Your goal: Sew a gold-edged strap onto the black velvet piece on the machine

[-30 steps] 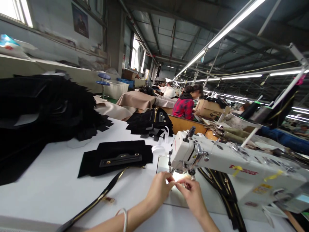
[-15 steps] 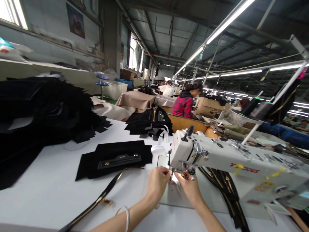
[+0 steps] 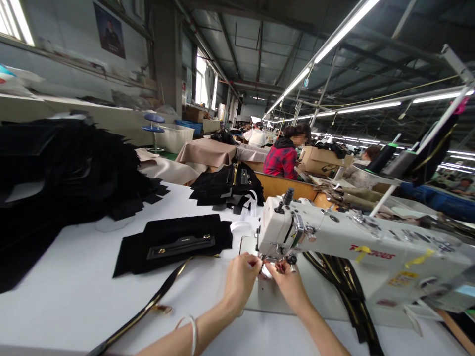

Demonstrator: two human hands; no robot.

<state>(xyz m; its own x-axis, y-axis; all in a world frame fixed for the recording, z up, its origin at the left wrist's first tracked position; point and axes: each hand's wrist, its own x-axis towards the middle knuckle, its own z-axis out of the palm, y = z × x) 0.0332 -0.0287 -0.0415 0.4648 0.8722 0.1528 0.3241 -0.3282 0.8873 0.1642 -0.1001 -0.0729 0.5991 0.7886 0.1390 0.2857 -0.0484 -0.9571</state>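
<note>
From the head view, your left hand and right hand meet right under the needle end of the white sewing machine, fingertips pinched narrow, probably so you can work in the tight lit spot there; what they pinch is too small to tell. The machine's long axis runs from its head at the centre out to the right, slightly nearer you. Left of your hands lies a black fabric panel flat on the white table, long side left to right. A black strap with gold edge runs diagonally from near left toward the machine
</note>
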